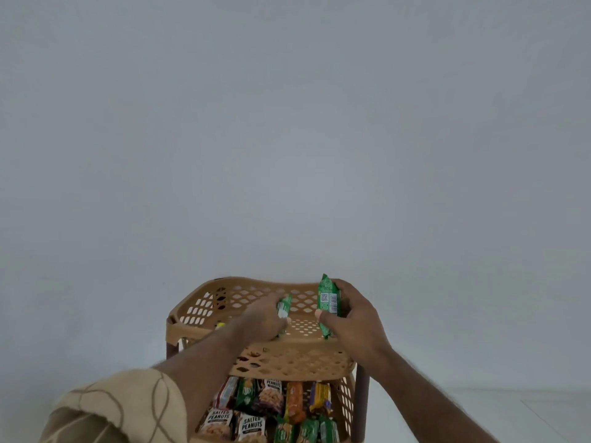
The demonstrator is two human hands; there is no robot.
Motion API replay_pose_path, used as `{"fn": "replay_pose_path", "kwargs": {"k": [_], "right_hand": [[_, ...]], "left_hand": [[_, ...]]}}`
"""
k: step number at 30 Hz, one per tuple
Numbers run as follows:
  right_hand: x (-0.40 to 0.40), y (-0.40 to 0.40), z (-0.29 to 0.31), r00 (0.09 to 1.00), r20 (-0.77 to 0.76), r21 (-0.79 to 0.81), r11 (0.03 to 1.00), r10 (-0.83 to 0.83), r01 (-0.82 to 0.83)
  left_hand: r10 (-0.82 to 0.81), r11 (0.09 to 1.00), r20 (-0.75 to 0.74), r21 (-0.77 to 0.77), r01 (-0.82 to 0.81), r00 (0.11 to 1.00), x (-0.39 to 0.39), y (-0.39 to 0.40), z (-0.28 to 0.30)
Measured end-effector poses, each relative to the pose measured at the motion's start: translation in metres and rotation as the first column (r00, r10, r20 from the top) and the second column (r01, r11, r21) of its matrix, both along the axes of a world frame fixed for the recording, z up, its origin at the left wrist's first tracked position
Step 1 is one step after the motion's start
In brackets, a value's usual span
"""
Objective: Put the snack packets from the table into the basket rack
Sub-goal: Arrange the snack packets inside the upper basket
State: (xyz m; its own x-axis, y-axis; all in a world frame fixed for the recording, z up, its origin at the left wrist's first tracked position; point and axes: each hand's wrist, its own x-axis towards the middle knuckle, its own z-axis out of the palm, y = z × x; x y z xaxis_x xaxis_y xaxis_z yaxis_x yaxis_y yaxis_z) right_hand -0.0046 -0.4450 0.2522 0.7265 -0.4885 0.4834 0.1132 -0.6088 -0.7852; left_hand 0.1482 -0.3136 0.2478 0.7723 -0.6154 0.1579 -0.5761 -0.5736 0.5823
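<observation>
Green packets [328, 303], seemingly crinkled, in both hands

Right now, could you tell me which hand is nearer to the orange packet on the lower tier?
Right. The right hand holds a green packet over the top basket, roughly above the orange packet; the left hand sits further left.

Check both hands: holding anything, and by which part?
Left hand grips a green packet by its lower half. Right hand grips another green packet around its middle, thumb on the front. Both are over the top basket.
</observation>
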Motion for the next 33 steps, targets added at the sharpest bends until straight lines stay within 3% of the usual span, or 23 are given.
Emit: {"fn": "replay_pose_path", "kwargs": {"k": [5,9,14,18,23,33], "right_hand": [[0.038,-0.004,0.001,0.991,0.017,-0.106,0.986,-0.130,0.131],[0.069,-0.009,0.000,0.974,-0.200,-0.156,0.985,-0.110,0.080],[0.097,-0.013,-0.007,0.773,-0.612,-0.224,0.974,-0.167,0.034],[0.110,-0.016,-0.012,0.637,-0.758,-0.227,0.972,-0.141,-0.056],[0.115,-0.017,-0.017,0.591,-0.796,-0.225,0.970,-0.129,-0.091],[0.111,-0.017,-0.017,0.667,-0.741,-0.162,0.984,-0.073,-0.072]], "left_hand": [[0.084,0.983,-0.035,0.165,-0.077,0.996,0.013,-0.011,-0.009],[0.174,0.943,-0.035,0.294,-0.156,0.984,0.023,-0.019,-0.010],[0.234,0.925,-0.031,0.316,-0.213,0.972,0.036,-0.029,-0.022],[0.222,0.900,-0.043,0.394,-0.188,0.974,0.039,-0.033,-0.023],[0.229,0.867,-0.054,0.466,-0.178,0.972,0.038,-0.035,-0.020],[0.234,0.883,-0.070,0.432,-0.182,0.970,0.039,-0.036,-0.024]]}}
